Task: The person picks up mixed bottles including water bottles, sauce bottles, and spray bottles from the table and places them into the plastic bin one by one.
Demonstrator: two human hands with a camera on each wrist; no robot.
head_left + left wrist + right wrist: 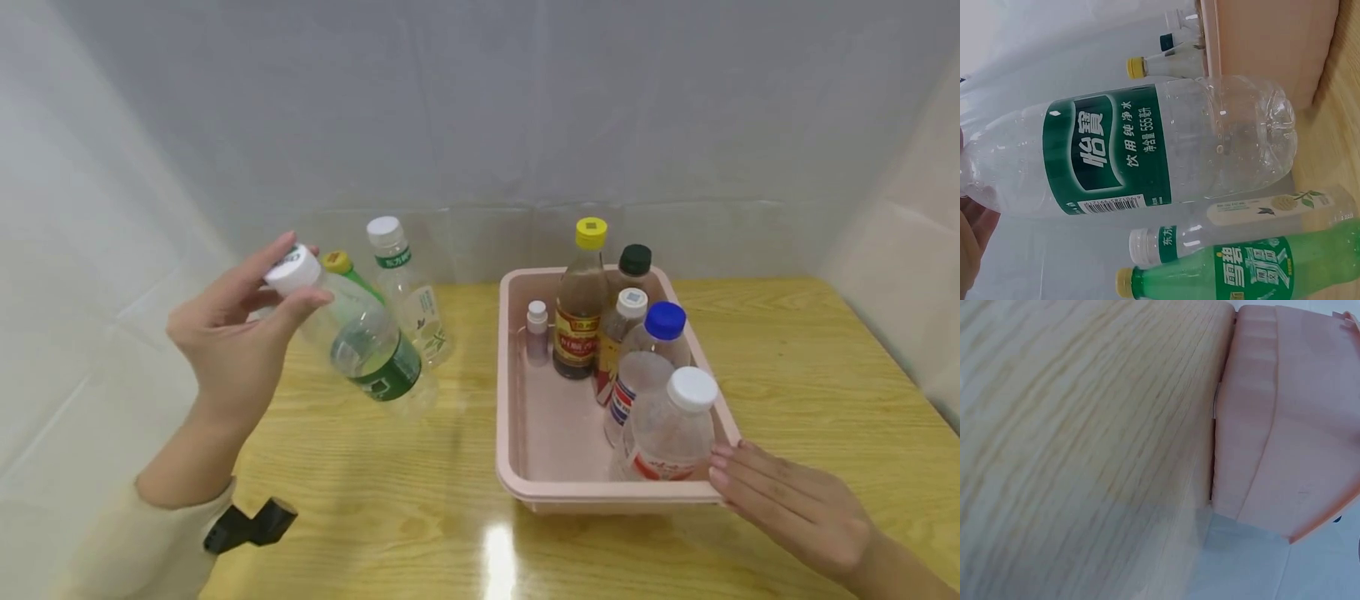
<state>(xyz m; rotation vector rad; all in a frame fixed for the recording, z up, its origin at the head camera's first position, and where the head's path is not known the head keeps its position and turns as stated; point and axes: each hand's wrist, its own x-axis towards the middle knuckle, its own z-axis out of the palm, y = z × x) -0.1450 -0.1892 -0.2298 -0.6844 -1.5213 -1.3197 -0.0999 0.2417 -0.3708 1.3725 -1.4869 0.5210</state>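
My left hand [232, 342] pinches a clear plastic water bottle [384, 367] by its white-capped neck, tilted above the table left of the bin. Its green label [1107, 150] faces the left wrist camera, and no liquid shows inside. The right hand [798, 504] rests its straight fingertips on the near right corner of a pink plastic bin [504, 400]; the right wrist view shows only the bin's outer wall [1304, 437] and the table. Behind the held bottle stand a white-capped clear bottle [423, 312] and a green soda bottle [1254, 269] with a yellow cap.
Inside the bin are a yellow-capped brown sauce bottle [579, 329], a small white-capped bottle [537, 333], a blue-capped bottle [664, 321], a wide white-capped bottle [667, 425] and others. A pale sheeted wall [480, 125] rises behind the wooden table [420, 517].
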